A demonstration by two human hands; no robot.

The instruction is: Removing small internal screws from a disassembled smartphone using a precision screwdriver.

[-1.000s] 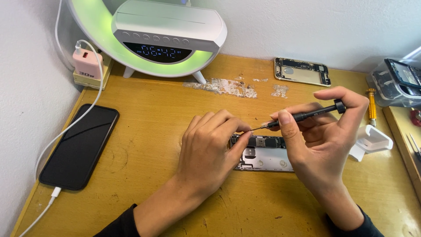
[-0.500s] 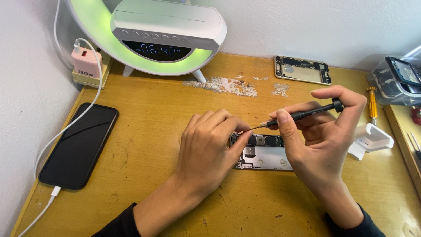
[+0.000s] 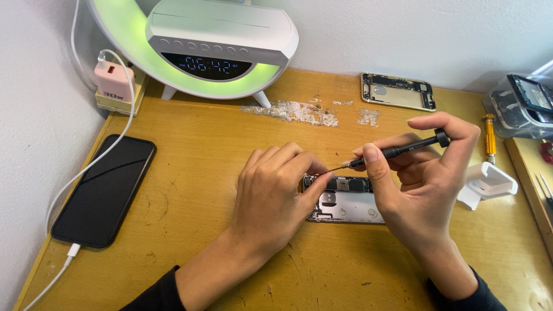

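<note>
While the right hand (image 3: 429, 190) pinches a slim black precision screwdriver (image 3: 397, 151), the left hand (image 3: 271, 193) pins the opened silver phone chassis (image 3: 345, 204) mid-desk — fingers curled on it. Tip could slip and gouge the board.

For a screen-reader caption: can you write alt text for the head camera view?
Two hands work on an opened phone on a wooden desk: the left hand steadies it while the right hand holds a black precision screwdriver to it. A black phone charges at left, below a glowing clock lamp.
</note>
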